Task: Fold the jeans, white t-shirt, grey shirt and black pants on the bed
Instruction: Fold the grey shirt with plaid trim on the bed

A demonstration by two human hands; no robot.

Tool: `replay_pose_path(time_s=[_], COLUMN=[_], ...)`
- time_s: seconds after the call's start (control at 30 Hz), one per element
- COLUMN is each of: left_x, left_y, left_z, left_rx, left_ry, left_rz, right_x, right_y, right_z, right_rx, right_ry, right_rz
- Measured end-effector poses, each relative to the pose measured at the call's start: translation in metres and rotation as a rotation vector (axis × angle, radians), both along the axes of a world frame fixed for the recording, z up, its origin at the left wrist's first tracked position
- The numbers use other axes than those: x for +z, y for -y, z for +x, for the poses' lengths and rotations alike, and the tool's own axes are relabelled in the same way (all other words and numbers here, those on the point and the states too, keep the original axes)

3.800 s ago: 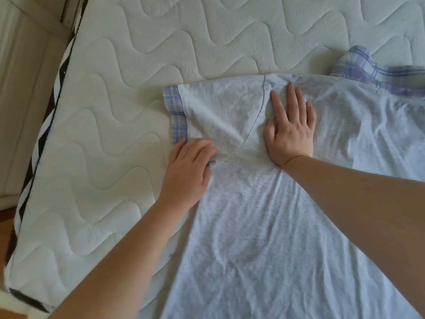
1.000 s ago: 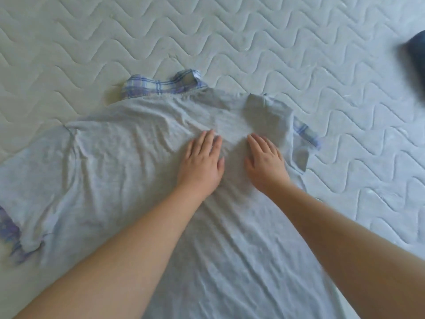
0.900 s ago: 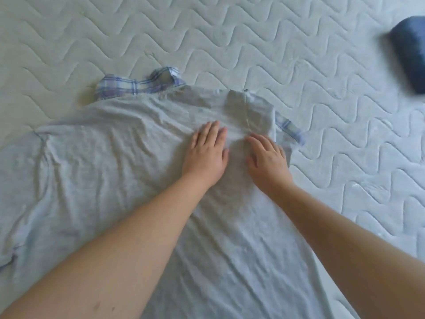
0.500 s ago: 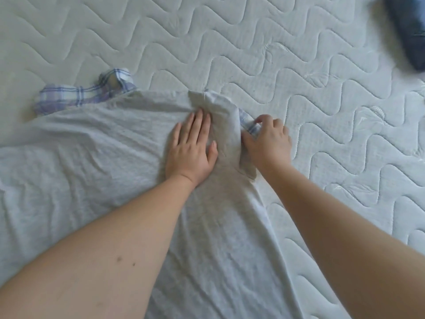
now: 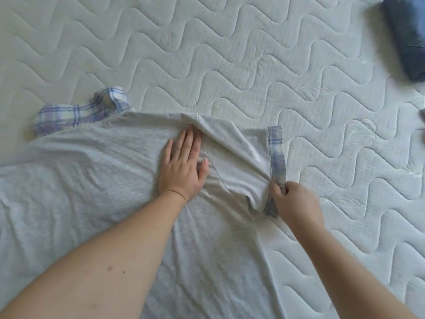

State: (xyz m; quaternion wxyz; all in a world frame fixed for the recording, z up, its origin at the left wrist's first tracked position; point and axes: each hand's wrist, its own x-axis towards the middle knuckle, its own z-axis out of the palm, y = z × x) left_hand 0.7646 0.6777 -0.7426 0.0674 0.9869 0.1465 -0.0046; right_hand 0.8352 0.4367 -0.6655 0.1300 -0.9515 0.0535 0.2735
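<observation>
Fingers [image 5: 279, 189] pinching the grey shirt [image 5: 103, 180] cuff hide its edge.

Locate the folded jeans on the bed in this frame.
In the head view the jeans lie folded at the top right corner of the frame on the quilted mattress, partly cut off, well apart from the grey shirt and both hands.
</observation>
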Motion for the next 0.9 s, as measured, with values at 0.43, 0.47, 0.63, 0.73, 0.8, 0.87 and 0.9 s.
replay_pose_path(time_s=[0.43, 0.47, 0.63, 0.73, 0.8, 0.87, 0.9], left_x=[-0.003, -0.003, -0.002, -0.002, -0.003, -0.005, -0.005], left_y=[-0.002, -0.002, -0.001, -0.002, -0.001, 0.000, -0.001], left_z=[0.001, 0.000, 0.001, 0.000, 0.000, -0.001, -0.001], left_rx=[-0.006, -0.008, 0.000, -0.019, -0.026, -0.021, -0.018], left_ry=[-0.047, -0.052, -0.050, -0.049, -0.058, -0.060, -0.056], left_rz=[-0.014, -0.016, -0.043, -0.033, -0.022, -0.020, -0.020], right_x=[-0.010, -0.012, -0.009, -0.008, -0.011, -0.014, -0.015], right_y=[-0.125, -0.127, -0.110, -0.084, -0.068, -0.066, -0.072], right_z=[0.101, 0.104, 0.114, 0.125, 0.127, 0.123, 0.120], right_rx=[0.788, 0.841, 0.622, 0.453, 0.433, 0.463, 0.483], right_ry=[0.018, 0.016, 0.152, 0.228, 0.311, 0.427, 0.463], right_rz=[0.065, 0.020, 0.212, 0.116, 0.082, 0.080, 0.108])
